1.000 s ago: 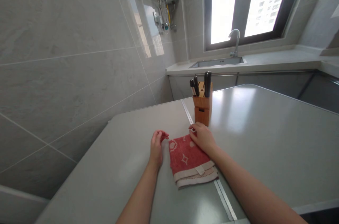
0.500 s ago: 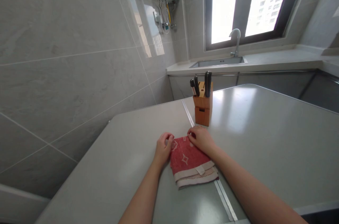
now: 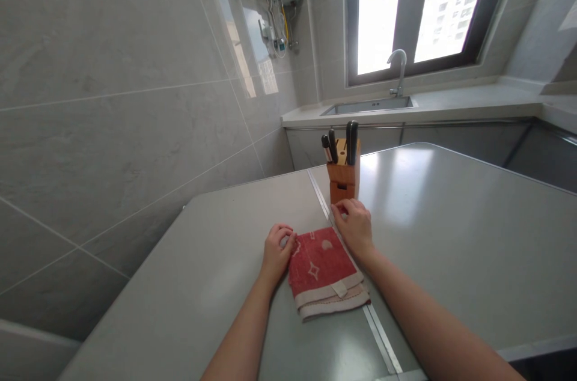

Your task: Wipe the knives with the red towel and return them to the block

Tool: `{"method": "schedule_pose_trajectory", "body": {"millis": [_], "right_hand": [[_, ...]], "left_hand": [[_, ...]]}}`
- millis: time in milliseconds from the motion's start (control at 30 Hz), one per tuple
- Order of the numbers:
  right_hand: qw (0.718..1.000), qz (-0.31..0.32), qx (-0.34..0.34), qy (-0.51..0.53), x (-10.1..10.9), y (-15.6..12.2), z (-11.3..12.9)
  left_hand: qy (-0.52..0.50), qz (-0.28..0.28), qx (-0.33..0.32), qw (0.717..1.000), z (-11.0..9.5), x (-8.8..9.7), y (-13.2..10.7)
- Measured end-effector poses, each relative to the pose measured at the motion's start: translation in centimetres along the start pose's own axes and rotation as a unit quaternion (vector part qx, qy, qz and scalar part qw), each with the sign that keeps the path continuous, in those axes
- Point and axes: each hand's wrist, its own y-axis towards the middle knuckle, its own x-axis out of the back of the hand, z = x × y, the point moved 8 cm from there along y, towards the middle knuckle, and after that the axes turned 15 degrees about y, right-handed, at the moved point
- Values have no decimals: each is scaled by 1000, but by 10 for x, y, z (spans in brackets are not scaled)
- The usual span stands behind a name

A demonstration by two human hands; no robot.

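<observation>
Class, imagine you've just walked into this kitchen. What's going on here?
A person is handling a folded red towel with cream bands, lying flat on a grey tabletop. Their left hand is at its far left corner, and their right hand is at its far right corner. Just beyond stands a wooden knife block holding knives.

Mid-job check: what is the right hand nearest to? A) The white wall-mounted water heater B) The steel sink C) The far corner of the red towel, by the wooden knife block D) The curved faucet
C: the right hand sits at the far corner of the red patterned towel, just in front of the wooden knife block.
</observation>
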Motion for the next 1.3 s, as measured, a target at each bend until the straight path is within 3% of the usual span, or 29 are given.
{"method": "schedule_pose_trajectory", "body": {"millis": [333, 600, 1300], "right_hand": [[986, 28, -12, -164, 5, 9, -7], [973, 53, -15, -223, 6, 10, -6], [969, 29, 2, -245, 6, 7, -10]], "left_hand": [[6, -6, 1, 1000, 6, 0, 1], [54, 2, -10, 999, 14, -4, 2], [78, 6, -4, 997, 20, -5, 2]]}}
